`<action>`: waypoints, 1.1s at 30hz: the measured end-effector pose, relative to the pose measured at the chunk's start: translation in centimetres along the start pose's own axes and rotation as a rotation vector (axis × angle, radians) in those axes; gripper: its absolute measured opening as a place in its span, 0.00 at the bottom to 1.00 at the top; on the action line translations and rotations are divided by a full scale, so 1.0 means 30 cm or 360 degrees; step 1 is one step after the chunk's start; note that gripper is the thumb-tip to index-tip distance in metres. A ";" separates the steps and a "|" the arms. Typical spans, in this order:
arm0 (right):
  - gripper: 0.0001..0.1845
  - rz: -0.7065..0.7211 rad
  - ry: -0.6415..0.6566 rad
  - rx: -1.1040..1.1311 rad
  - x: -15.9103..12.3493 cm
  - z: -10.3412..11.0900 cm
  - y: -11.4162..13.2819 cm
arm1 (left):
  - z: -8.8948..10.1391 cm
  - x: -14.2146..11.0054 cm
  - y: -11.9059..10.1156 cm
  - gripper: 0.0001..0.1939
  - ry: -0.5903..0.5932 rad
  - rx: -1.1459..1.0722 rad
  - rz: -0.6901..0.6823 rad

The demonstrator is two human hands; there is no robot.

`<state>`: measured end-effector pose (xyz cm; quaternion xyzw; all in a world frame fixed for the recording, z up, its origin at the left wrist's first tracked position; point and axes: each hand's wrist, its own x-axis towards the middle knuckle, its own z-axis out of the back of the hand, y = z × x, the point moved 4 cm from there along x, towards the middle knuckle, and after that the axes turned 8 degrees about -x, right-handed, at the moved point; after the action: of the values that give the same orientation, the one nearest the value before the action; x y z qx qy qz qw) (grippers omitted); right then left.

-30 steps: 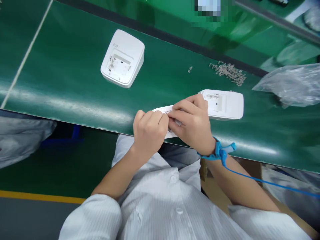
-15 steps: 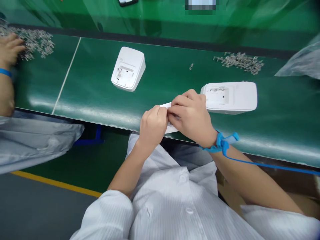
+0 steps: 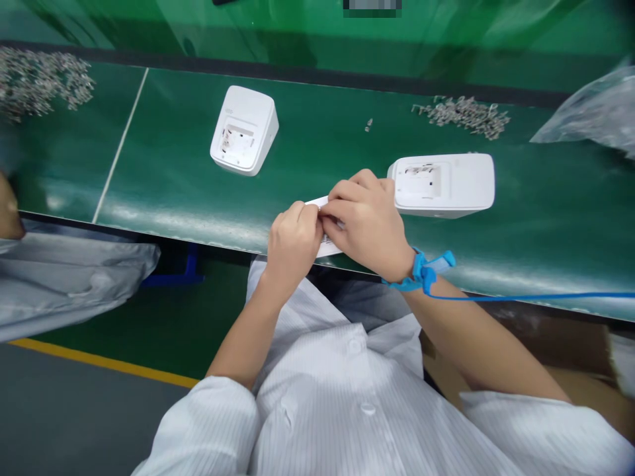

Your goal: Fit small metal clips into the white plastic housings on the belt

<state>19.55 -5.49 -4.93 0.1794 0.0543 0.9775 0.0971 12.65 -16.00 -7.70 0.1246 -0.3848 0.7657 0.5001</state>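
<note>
My left hand (image 3: 295, 238) is curled closed on the white part (image 3: 327, 248), which lies between and beneath both hands at the bench (image 3: 327, 149) edge. My right hand (image 3: 367, 228) has its fingers bunched against it; I cannot tell what they grip. The right unit (image 3: 469, 178) sits just beyond; the left unit (image 3: 243, 106) stands farther left. Clips (image 3: 466, 116) lie behind.
</note>
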 end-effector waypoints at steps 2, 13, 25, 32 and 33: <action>0.12 -0.0002 -0.0006 -0.0005 0.000 0.000 0.001 | 0.001 0.001 0.002 0.12 0.0001 -0.0006 -0.0024; 0.11 -0.0006 -0.0025 -0.0063 -0.002 0.003 0.007 | -0.007 -0.007 0.023 0.10 -0.0057 -0.0118 -0.0028; 0.13 0.0014 0.0030 -0.0044 -0.003 -0.001 0.008 | -0.011 -0.003 0.039 0.08 -0.0005 -0.0163 0.0034; 0.13 0.0031 0.0090 -0.0039 0.002 0.007 0.013 | -0.008 -0.003 0.037 0.09 -0.0012 -0.0159 0.0050; 0.13 0.0032 0.0096 -0.0045 0.003 0.007 0.013 | -0.009 -0.003 0.037 0.09 -0.0014 -0.0175 0.0052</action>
<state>19.47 -5.85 -4.65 0.1491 0.0416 0.9840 0.0882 11.78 -16.10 -8.44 0.0941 -0.4306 0.7510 0.4918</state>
